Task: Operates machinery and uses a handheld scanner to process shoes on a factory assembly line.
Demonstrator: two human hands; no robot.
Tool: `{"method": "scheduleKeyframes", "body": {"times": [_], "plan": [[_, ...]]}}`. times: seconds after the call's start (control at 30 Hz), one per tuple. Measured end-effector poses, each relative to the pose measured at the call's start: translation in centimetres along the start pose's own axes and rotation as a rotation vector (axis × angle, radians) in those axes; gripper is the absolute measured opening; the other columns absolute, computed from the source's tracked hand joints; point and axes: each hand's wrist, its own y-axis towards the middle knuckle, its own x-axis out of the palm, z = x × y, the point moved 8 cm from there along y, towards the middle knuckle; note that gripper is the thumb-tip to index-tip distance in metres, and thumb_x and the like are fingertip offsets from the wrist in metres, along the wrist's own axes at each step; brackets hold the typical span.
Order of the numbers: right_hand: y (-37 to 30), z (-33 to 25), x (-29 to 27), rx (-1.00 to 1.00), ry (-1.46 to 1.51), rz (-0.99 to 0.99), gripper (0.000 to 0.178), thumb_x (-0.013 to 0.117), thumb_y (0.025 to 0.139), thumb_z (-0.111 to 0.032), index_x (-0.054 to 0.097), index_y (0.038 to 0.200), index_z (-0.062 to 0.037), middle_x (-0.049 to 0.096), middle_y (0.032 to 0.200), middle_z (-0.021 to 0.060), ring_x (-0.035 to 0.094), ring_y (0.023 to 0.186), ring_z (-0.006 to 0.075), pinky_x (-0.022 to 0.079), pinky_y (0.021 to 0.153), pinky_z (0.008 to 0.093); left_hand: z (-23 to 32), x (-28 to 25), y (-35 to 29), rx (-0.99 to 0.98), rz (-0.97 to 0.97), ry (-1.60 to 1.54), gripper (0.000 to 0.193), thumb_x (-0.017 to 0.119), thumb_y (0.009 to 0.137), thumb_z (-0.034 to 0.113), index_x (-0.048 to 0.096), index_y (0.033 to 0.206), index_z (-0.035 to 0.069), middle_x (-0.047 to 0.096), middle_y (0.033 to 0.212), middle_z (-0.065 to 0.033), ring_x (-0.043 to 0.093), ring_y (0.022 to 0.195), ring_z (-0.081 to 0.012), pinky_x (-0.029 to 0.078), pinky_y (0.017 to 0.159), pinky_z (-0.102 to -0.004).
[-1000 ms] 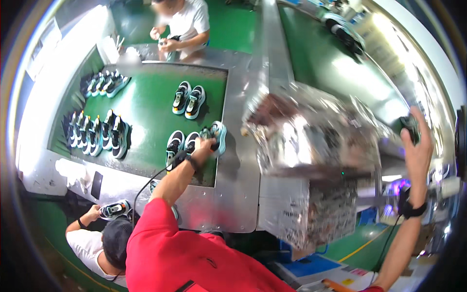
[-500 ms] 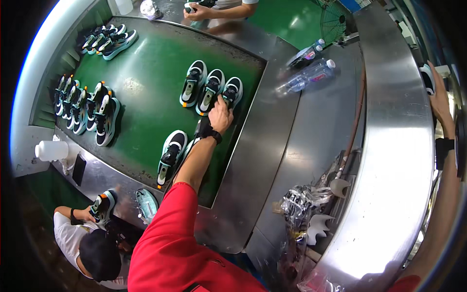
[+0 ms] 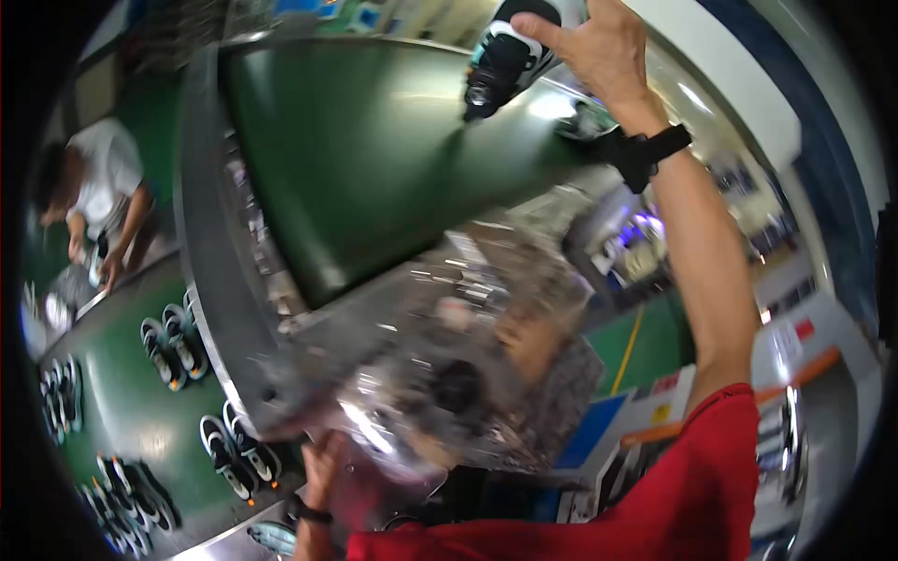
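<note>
My right hand (image 3: 599, 51) is raised at the top of the view, a black band on its wrist. It grips a black, white and teal sneaker (image 3: 500, 56) by the heel, toe down over the upper green belt (image 3: 374, 159). My left hand (image 3: 323, 467) is low in the view, on the shiny metal rim (image 3: 220, 346) beside the lower green belt (image 3: 131, 421). A pair of black and white sneakers (image 3: 234, 449) lies just left of it. Blur hides how the left fingers are set.
More sneaker pairs (image 3: 173, 341) lie on the lower belt, with several at its near end (image 3: 131, 505). A person in a white shirt (image 3: 98, 187) works at the far left. A blurred shiny metal housing (image 3: 449, 346) fills the middle. Shelves and a yellow floor line are on the right.
The view has swung right and up. My left hand has left the sneakers on the lower belt and drawn back to the metal rim. My right hand now holds a sneaker over the upper belt.
</note>
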Motion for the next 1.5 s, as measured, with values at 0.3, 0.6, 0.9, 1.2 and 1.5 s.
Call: {"method": "scheduleKeyframes", "body": {"times": [0.3, 0.6, 0.9, 1.2, 1.5], "plan": [[-22.7, -0.3, -28.3, 0.938, 0.326, 0.259, 0.051, 0.077, 0.078, -0.05, 0.071, 0.069, -0.0003, 0.063, 0.057, -0.0001, 0.052, 0.053, 0.0058, 0.041, 0.049, 0.0257, 16.3, 32.5, -12.9, -0.128, -1.192, -0.72, 0.085, 0.06, 0.087, 0.058, 0.035, 0.145, 0.001, 0.04, 0.145, -0.0261, 0.04, 0.134, -0.043, 0.034, 0.112, -0.0532], [-58.1, -17.1, -52.0, 1.713, 0.139, 0.398, 0.04, 0.061, 0.093, -0.034, 0.065, 0.103, 0.0037, 0.068, 0.083, 0.0075, 0.061, 0.076, 0.0107, 0.049, 0.063, 0.0264, 8.9, 52.7, -32.2, -0.524, -1.561, -0.438, 0.061, 0.044, 0.099, 0.042, 0.038, 0.142, -0.001, 0.051, 0.135, -0.0205, 0.057, 0.118, -0.0306, 0.045, 0.102, -0.0416], [-73.6, -41.7, -70.0, 2.019, -0.53, 0.849, 0.062, 0.077, 0.073, -0.02, 0.055, 0.127, 0.0003, 0.063, 0.108, 0.0129, 0.059, 0.097, 0.018, 0.048, 0.087, 0.0304, -5.9, 66.0, -52.9, 0.079, -1.624, 0.3, 0.059, 0.061, 0.096, 0.025, 0.04, 0.142, -0.004, 0.06, 0.119, -0.0093, 0.057, 0.101, -0.0144, 0.047, 0.091, -0.0298], [-79.1, -57.2, -83.8, 1.899, -0.986, 1.247, 0.05, 0.065, 0.075, -0.004, 0.056, 0.124, 0.0033, 0.062, 0.106, 0.0072, 0.058, 0.093, 0.0144, 0.048, 0.084, 0.0276, -26.3, 85.9, -64.8, 0.277, -1.801, 0.645, 0.069, 0.07, 0.086, 0.042, 0.051, 0.126, -0.011, 0.064, 0.117, -0.0214, 0.063, 0.104, -0.0221, 0.05, 0.086, -0.032], [-76.0, -60.3, -88.6, 1.873, -1.415, 1.268, 0.051, 0.062, 0.075, -0.002, 0.053, 0.124, 0.0051, 0.058, 0.11, 0.008, 0.057, 0.094, 0.0149, 0.048, 0.085, 0.0287, -39.1, 98.2, -65.8, 0.611, -1.469, 1.051, 0.081, 0.07, 0.077, 0.027, 0.03, 0.137, -0.009, 0.051, 0.127, -0.0307, 0.058, 0.108, -0.0454, 0.048, 0.094, -0.0478]]}}
